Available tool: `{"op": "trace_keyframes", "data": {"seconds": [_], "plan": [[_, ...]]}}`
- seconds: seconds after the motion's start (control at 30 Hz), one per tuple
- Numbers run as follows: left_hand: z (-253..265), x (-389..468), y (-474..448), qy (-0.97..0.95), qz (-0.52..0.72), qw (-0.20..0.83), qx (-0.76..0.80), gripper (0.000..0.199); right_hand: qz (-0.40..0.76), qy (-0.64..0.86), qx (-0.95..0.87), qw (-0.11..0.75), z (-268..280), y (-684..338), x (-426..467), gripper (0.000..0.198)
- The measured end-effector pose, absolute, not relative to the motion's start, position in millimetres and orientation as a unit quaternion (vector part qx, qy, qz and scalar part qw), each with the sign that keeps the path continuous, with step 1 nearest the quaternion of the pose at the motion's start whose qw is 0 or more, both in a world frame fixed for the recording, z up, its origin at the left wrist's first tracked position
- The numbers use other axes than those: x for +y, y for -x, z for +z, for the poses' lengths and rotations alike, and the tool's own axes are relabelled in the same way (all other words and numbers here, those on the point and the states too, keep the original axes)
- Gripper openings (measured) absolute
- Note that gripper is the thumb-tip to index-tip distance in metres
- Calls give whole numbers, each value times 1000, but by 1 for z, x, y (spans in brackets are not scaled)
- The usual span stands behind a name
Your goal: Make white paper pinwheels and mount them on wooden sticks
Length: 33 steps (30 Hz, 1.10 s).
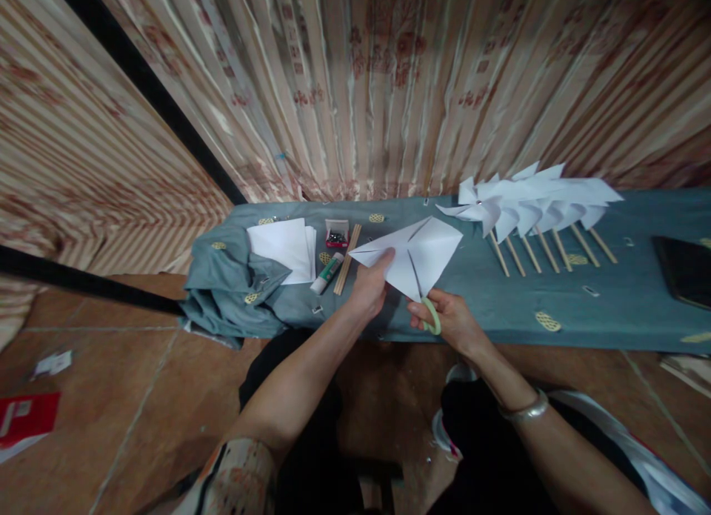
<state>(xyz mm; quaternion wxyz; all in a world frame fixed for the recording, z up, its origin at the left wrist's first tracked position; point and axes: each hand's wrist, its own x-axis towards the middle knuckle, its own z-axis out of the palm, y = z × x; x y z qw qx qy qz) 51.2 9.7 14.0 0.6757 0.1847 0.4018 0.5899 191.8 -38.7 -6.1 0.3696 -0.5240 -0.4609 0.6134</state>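
My left hand (371, 287) pinches the left side of a white paper square (436, 244) above the cloth. Slits run inward from the paper's corners. In my right hand (452, 319) is a pair of scissors (433, 316) with pale green handles, at the paper's lower corner; the blades are mostly hidden by the paper. Left of the paper lie several thin wooden sticks (347, 261), a glue stick (327, 273), and a small red box of pins (336, 235). A stack of white paper (281, 244) rests farther left.
Several white paper pinwheels (533, 204) on wooden sticks overlap at the back right of the green cloth (500, 307). A dark flat object (683, 270) lies at the right end. A curtain (355, 92) hangs behind, and a red packet (27, 422) is on the floor.
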Motion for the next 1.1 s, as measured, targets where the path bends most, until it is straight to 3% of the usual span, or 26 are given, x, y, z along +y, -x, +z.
{"op": "trace_keyframes", "data": {"seconds": [0.33, 0.5, 0.6, 0.67, 0.73, 0.9, 1.1], "plan": [[23, 28, -35, -183, 623, 651, 393, 15, 673, 510, -447, 295, 4, -202, -44, 67], [31, 35, -22, -132, 639, 632, 419, 18, 673, 508, -477, 250, 6, -220, -42, 57], [29, 35, -21, -135, 640, 630, 419, 24, 557, 557, -506, 353, 6, -228, -40, 55], [25, 33, -23, -153, 630, 635, 420, 23, 426, 598, -522, 433, 7, -233, -39, 54], [21, 30, -27, -181, 609, 643, 427, 22, 279, 635, -555, 459, 10, -239, -38, 52], [13, 20, -36, -282, 552, 662, 420, 22, 5, 629, -661, 408, 21, -252, -35, 50], [4, 16, -42, -351, 503, 654, 442, 14, -23, 582, -733, 350, 19, -250, -38, 38]]}}
